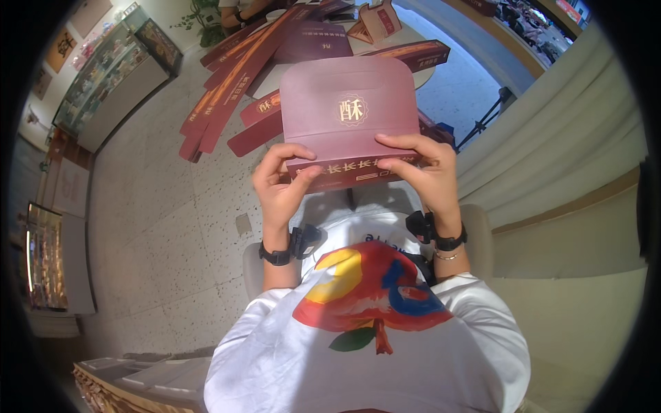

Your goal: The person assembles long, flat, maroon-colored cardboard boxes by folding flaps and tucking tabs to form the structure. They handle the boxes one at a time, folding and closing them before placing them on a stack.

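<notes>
Between my two hands is a maroon cardboard box (350, 131) with gold print, held up in front of my chest. Its wide rounded flap stands up, and a narrow printed side faces me below a fold line. My left hand (284, 175) pinches the left end near the fold, thumb on the printed side and fingers at the flap. On the right end my right hand (423, 165) does the same, its thumb and forefinger pressing near the fold. The other fingers of both hands are partly hidden behind the cardboard.
Beyond the box, a round white table (413, 31) bears long maroon cartons (237, 86), a dark purple box (313, 43) and a small open carton (375, 24). Another person's arm (255, 8) shows at its far side. A cream curtain (544, 124) hangs at right; glass display cases (110, 82) stand left.
</notes>
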`<move>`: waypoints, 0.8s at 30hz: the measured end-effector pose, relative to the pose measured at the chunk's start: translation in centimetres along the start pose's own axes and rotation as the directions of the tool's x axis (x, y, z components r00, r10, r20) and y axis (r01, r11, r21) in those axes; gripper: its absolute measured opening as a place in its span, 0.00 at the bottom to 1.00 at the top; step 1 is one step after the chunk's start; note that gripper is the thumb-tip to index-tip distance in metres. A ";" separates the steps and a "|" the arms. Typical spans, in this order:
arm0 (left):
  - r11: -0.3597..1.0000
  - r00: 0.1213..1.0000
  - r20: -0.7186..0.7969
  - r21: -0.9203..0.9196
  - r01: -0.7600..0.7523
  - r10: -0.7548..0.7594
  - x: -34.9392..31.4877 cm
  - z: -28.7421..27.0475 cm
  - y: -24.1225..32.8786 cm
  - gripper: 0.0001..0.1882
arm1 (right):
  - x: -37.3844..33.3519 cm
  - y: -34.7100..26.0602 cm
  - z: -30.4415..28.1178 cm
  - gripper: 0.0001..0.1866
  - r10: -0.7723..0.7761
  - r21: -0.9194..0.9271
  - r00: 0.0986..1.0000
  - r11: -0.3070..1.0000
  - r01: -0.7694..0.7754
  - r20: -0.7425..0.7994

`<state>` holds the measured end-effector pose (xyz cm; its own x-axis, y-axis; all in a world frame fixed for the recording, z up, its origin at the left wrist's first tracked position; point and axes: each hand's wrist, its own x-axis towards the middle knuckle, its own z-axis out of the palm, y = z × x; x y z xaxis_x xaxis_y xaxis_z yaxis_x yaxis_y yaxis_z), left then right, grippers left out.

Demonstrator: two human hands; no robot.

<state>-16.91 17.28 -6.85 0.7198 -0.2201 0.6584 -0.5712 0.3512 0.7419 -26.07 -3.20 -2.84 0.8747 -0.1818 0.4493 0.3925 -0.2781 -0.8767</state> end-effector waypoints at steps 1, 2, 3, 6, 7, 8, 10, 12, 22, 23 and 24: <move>1.000 1.000 0.008 0.029 -0.003 0.003 0.4 0.8 0.5 0.16 | -0.1 0.1 0.0 0.15 -0.033 -0.017 0.999 0.999 0.033 0.000; 0.998 1.000 0.004 0.063 0.010 -0.010 0.5 1.0 0.5 0.18 | -0.1 0.1 0.0 0.14 -0.065 -0.029 0.998 0.997 0.065 0.001; 0.995 1.000 -0.002 0.096 0.023 -0.023 0.6 1.1 0.5 0.21 | -0.1 0.0 0.1 0.13 -0.074 -0.037 0.997 0.997 0.074 0.009; 0.934 0.989 0.073 0.328 -0.144 0.127 0.2 0.1 0.0 0.16 | 0.2 -0.1 0.1 0.12 -0.104 -0.045 0.994 0.993 0.106 0.032; 0.934 0.990 0.064 0.331 -0.137 0.123 0.2 0.1 0.3 0.12 | 0.3 0.0 0.0 0.12 -0.116 -0.038 0.992 0.992 0.118 0.040; 0.936 0.990 0.064 0.323 -0.138 0.124 0.2 0.1 0.3 0.11 | 0.3 0.0 0.1 0.12 -0.128 -0.030 0.990 0.991 0.130 0.049; 0.942 0.990 0.065 0.306 -0.140 0.126 0.3 0.0 0.3 0.11 | 0.4 -0.2 0.2 0.12 -0.128 -0.033 0.990 0.991 0.130 0.065; 0.938 0.991 0.080 0.320 -0.130 0.110 0.3 -0.1 0.6 0.10 | 0.4 -0.2 0.1 0.11 -0.106 -0.017 0.991 0.994 0.108 0.080; 0.946 0.982 0.143 0.284 -0.157 0.120 0.8 -0.2 1.8 0.08 | -0.2 0.1 0.0 0.10 -0.120 -0.037 0.991 0.992 0.123 0.062; 0.950 0.984 0.143 0.279 -0.141 0.105 0.8 -0.2 1.9 0.07 | -0.1 0.2 -0.1 0.12 -0.117 -0.034 0.991 0.992 0.119 0.070; 0.954 0.986 0.143 0.274 -0.126 0.089 0.8 -0.2 1.9 0.07 | 0.1 0.3 -0.2 0.14 -0.162 -0.073 0.985 0.983 0.166 0.049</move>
<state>-17.33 17.97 -4.88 0.6021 -0.3162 0.7331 -0.7432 0.1134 0.6593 -25.89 -3.45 -3.01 0.8123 -0.0874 0.5766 0.5102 -0.3726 -0.7752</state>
